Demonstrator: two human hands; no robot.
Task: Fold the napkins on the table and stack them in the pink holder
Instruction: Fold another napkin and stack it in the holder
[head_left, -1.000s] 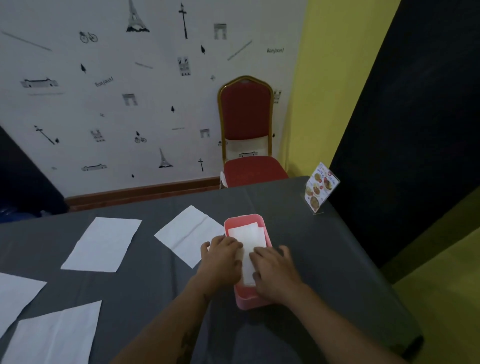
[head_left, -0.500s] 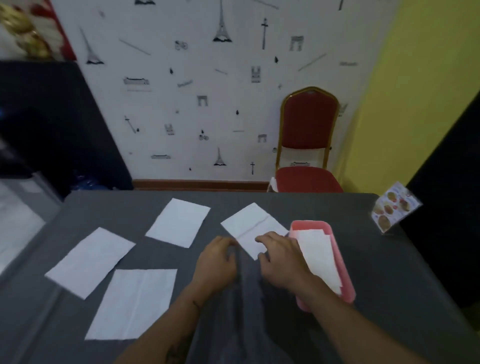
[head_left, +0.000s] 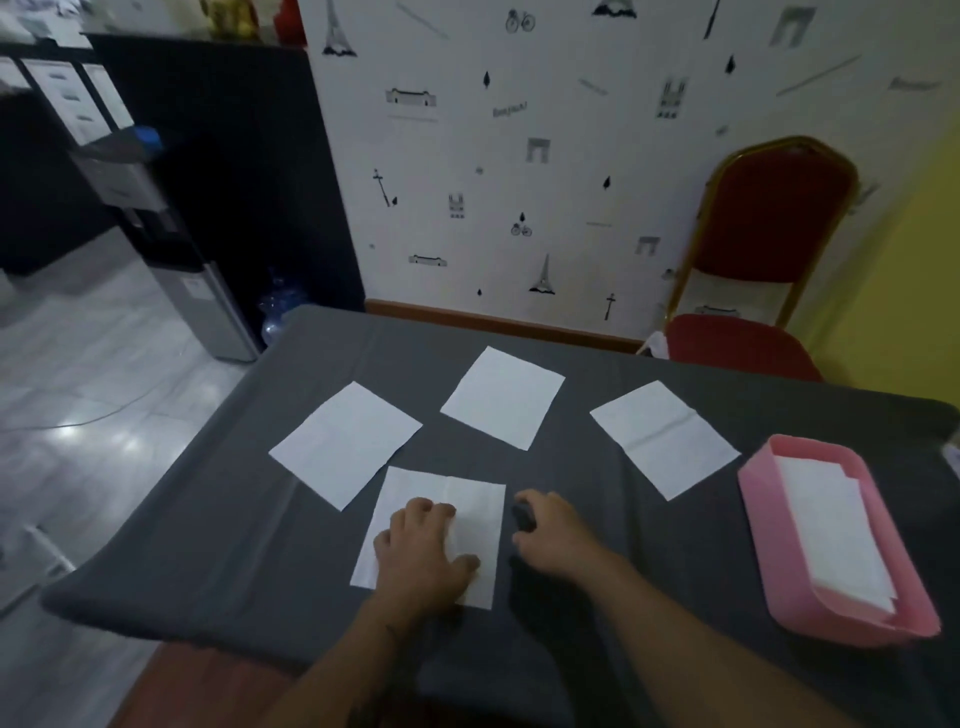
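Left hand (head_left: 423, 558) lies flat on the nearest napkin (head_left: 475, 512), fingers spread and straight, pressing the sheet against the desk (head_left: 218, 525) close to its near edge. Right hand (head_left: 553, 535) sits just beside that napkin's right edge, resting on the grey cloth, fingers curled loosely with nothing in them; the fingertips are blurred, so whether they touch the paper cannot be told. Three more napkins lie open and unfolded further in: one (head_left: 345, 444) toward the left edge, one (head_left: 503, 397) nearer the far edge in the middle, one (head_left: 665, 439) to the right with a crease across it. None of them overlap. The pink holder (head_left: 779, 551) stands by the right edge of the desk, well apart from both hands, and folded napkins (head_left: 831, 525) already lie stacked inside it. Beyond the far right corner stands a red chair (head_left: 763, 249) with a gold frame, against wallpaper (head_left: 519, 156) printed with small towers, arches and bicycles; the script word on it is too blurred to read surely. Off the left edge stand a water dispenser (head_left: 171, 249) and a blue bottle (head_left: 278, 309) on the tiled floor.
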